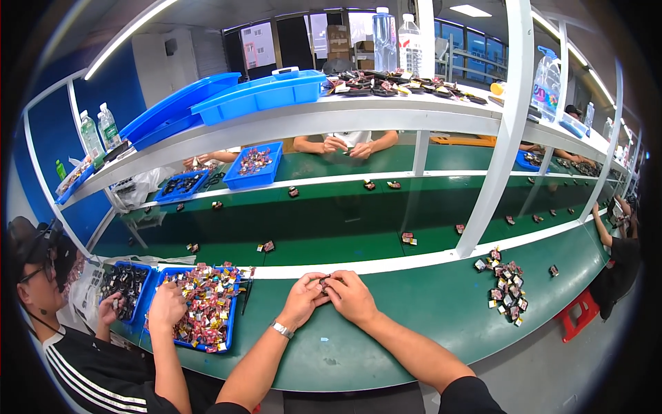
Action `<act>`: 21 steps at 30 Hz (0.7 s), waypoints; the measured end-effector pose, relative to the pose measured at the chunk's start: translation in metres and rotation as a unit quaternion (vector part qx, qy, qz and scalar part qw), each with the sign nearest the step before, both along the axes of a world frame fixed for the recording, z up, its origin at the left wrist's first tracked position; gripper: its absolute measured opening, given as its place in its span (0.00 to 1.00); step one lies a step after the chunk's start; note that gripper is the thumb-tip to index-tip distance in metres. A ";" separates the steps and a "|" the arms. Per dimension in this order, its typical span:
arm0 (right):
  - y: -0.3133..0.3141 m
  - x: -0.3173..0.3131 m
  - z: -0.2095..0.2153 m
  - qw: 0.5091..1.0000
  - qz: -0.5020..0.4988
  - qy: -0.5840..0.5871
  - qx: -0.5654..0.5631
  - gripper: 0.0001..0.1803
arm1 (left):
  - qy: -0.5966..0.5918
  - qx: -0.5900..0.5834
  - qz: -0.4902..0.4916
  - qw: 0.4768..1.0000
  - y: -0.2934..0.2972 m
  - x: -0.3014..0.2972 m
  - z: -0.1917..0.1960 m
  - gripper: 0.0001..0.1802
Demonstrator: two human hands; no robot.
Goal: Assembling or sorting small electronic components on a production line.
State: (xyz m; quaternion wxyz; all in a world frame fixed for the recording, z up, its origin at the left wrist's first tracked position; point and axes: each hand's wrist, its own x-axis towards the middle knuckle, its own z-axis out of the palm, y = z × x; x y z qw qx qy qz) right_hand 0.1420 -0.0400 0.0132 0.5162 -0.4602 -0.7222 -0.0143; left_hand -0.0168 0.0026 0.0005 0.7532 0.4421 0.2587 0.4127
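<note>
Both my hands meet over the green work table [303,366], close to its white rail. My left hand [302,301], with a metal watch on the wrist, is closed on a small dark part [323,282]. From the other side my right hand [351,298] pinches the same part. The fingers cover most of it, so its exact kind is hidden. To the right lies a loose pile of small black parts [509,284] with red and white pieces on them.
At left, a blue tray [229,324] holds many small red, yellow and white pieces; another blue tray [149,279] holds black parts. A co-worker [89,359] reaches into them. Beyond the rail, a green conveyor belt [331,238] carries scattered parts. A white post [498,145] rises at right.
</note>
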 end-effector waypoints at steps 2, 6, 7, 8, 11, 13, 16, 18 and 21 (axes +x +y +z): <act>0.002 0.001 -0.003 1.000 -0.011 0.001 0.003 0.07 | 0.002 -0.004 0.001 1.000 0.001 0.002 0.000 0.15; 0.003 0.001 -0.007 0.999 -0.032 -0.029 0.005 0.07 | 0.006 0.005 -0.002 1.000 0.000 0.003 -0.002 0.14; 0.004 0.003 -0.010 0.998 -0.038 -0.051 0.006 0.08 | 0.010 0.012 -0.005 1.000 0.001 0.004 -0.003 0.14; 0.004 0.004 -0.013 0.996 -0.044 -0.073 0.008 0.10 | 0.009 0.013 -0.005 1.000 0.002 0.005 -0.004 0.14; 0.001 -0.007 0.000 0.991 -0.061 -0.105 0.059 0.14 | 0.002 0.006 0.033 0.999 0.002 -0.001 -0.011 0.14; 0.000 -0.013 -0.006 0.996 -0.044 -0.077 0.018 0.15 | -0.036 0.001 0.041 0.998 0.004 0.000 -0.012 0.15; 0.021 -0.008 -0.009 0.998 -0.020 -0.042 -0.033 0.16 | -0.047 -0.011 0.066 0.997 0.003 0.002 -0.007 0.19; 0.059 0.012 -0.012 0.997 -0.041 -0.041 -0.042 0.16 | -0.034 0.008 0.139 0.990 0.002 0.010 0.005 0.19; 0.109 0.034 -0.008 0.991 -0.111 -0.058 -0.048 0.17 | 0.066 0.112 0.203 0.970 0.016 -0.010 -0.011 0.18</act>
